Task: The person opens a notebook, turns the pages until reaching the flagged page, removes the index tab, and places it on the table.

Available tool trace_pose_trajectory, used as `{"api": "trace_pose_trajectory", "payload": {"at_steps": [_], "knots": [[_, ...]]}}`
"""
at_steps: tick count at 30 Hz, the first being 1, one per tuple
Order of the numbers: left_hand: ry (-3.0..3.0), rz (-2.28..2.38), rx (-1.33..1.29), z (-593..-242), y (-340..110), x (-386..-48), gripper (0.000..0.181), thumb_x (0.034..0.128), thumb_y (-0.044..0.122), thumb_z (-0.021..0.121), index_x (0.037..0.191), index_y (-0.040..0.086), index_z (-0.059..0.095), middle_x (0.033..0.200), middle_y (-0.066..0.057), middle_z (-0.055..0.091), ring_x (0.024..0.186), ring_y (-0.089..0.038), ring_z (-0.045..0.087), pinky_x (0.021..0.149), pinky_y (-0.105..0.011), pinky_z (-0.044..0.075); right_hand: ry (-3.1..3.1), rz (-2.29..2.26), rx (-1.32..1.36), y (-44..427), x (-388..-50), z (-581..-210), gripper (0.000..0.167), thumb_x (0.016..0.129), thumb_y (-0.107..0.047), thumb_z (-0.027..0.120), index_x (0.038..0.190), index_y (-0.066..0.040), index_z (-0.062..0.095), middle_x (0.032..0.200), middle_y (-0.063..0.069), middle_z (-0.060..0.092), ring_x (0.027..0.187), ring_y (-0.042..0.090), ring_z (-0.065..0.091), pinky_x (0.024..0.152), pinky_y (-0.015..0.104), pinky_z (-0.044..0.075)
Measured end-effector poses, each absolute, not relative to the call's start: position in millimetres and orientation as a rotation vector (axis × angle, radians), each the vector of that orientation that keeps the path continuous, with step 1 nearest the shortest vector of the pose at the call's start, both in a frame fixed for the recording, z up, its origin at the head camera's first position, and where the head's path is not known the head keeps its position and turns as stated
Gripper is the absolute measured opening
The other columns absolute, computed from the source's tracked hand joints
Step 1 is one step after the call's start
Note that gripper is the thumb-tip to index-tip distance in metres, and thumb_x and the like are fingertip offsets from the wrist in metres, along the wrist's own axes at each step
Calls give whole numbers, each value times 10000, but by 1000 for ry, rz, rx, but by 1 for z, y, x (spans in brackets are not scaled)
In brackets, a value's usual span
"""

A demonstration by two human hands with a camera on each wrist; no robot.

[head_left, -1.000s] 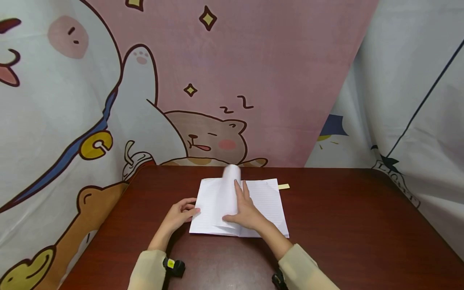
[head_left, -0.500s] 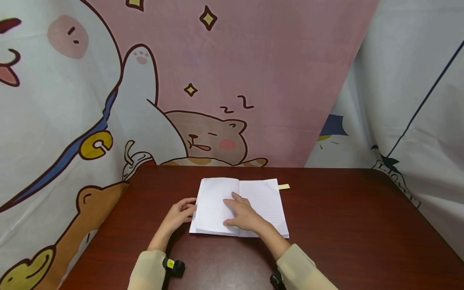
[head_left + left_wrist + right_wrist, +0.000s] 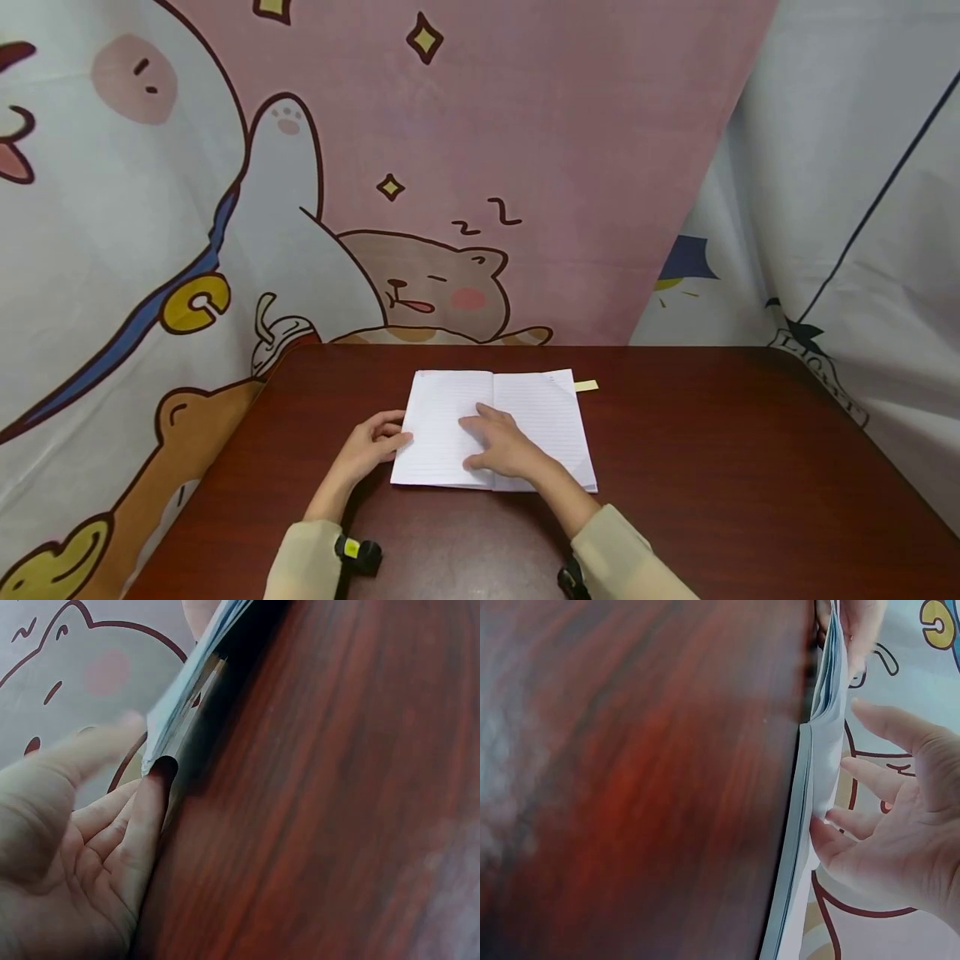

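The white paper notebook with ruled pages (image 3: pixel 495 392) lies open in front of me on the reddish-brown, wood-grained counter (image 3: pixel 735 467). My left hand (image 3: pixel 373 442) is at its left edge, fingers bent beside the sheets and thumb reaching over the margin; the thumb is blurred in the left wrist view, so I cannot tell whether it pinches the paper. My right hand (image 3: pixel 502 444) is spread wide with nothing in its grasp, its fingertips on the left page just beside the fold, its wrist crossing the right page. From my right wrist, the left-hand leaves look loose and slightly fanned, while the right-hand stack sits flat. A narrow pale-yellow paper tab (image 3: pixel 587 386) sticks out beyond the notebook's upper right edge. Behind the counter hangs a pink and white cloth backdrop with cartoon animals (image 3: pixel 585 167).
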State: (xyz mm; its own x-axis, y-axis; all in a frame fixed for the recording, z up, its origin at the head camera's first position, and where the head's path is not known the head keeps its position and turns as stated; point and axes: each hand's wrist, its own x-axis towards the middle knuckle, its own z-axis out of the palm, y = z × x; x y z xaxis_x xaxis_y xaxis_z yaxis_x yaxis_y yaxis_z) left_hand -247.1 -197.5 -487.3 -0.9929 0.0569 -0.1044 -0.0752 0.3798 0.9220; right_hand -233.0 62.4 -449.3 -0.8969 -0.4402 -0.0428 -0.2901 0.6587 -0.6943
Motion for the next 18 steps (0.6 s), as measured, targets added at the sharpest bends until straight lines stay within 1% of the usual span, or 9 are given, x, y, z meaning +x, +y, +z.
{"api": "trace_pose_trajectory", "payload": {"at_steps": [4,8,10,14,16,18], "knots": [[2502,1690,4,-488,-198,-247,506,886,129,750,1354,37,581,1119,-165,690,846,-145,636,776,-327,599,2647,-1113,-603,65,-233,-449,611,814,-134,790,1373,-19,570,1565,275,335,1446,494,280,1172,639,253],[2506,1689,-9,-488,-198,-248,505,881,109,751,1350,30,582,1111,-166,691,835,-145,629,774,-332,601,2636,-1173,-633,69,-235,-450,565,819,-123,770,1343,-14,589,1529,282,391,1429,491,324,1170,637,260],[2509,1688,-13,-488,-198,-248,502,882,100,749,1350,28,582,1109,-169,691,827,-145,625,766,-324,602,2632,-1223,-645,72,-238,-451,515,833,-113,758,1315,-11,607,1484,266,460,1400,462,390,1159,607,308],[2511,1691,-13,-486,-196,-246,496,881,82,745,1345,17,581,1103,-182,688,810,-143,620,745,-304,602,2637,-1330,-636,79,-242,-453,415,855,-84,739,1252,-8,645,1359,224,586,1295,402,522,1070,541,447],[2513,1689,-3,-486,-196,-246,495,883,79,742,1345,8,579,1102,-189,686,805,-142,619,739,-304,603,2628,-1391,-593,85,-243,-452,389,865,-76,731,1239,-9,650,1335,215,604,1268,398,548,1043,523,478],[2510,1691,0,-485,-196,-245,494,883,80,742,1344,7,579,1099,-188,685,802,-138,617,738,-305,602,2624,-1439,-542,91,-246,-452,374,880,-72,716,1242,-8,649,1341,215,603,1280,407,544,1052,520,478]]}}
